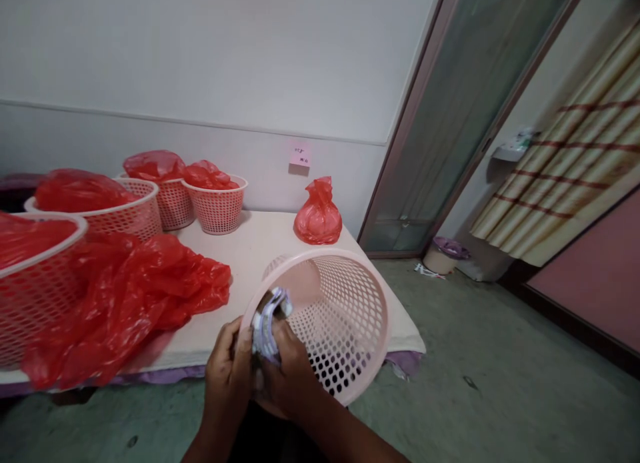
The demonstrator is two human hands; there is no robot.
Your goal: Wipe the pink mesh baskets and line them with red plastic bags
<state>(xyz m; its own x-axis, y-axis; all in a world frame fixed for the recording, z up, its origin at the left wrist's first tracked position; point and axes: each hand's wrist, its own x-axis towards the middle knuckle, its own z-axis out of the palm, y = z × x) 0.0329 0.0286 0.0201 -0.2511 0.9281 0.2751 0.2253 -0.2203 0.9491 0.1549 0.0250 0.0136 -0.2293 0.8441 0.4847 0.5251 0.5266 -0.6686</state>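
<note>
Basket (pixel 345 323), pink, perforated plastic, one in hand. It is tilted on its side, mouth facing left and toward the camera, held at the near edge of the table (pixel 260 250), partly over the floor (pixel 500 383).

Left hand (pixel 227 376): fingers curled at the basket's near rim, closed on the rim together with a small bundle (pixel 270 323) of pale purple-and-white stuff; what the bundle is cannot be told.

Right hand (pixel 293 376): closed around the same bundle at the rim, just beside and touching the left hand. Both hands clamped, pressed together.

Count of other baskets on the table: four, all the same pink mesh type, standing upright.
- One at near left (pixel 35 296), largest in view, red plastic inside.
- One behind it (pixel 125 213), red plastic inside.
- Two at the far side by the wall (pixel 175 203) (pixel 220 210), each with red plastic in it.

Red plastic bags outside baskets: two.
- One loose bag (pixel 145 290), crumpled, spread on the table near left, hanging over the near edge, touching the near-left basket.
- One tied bag (pixel 319 216), standing alone on the far right corner of the table, well apart from the baskets.

One pink note (pixel 300 154) on the wall above the tied bag.

Glass door (pixel 450 130) at right. One striped curtain (pixel 570 156) at far right.
</note>
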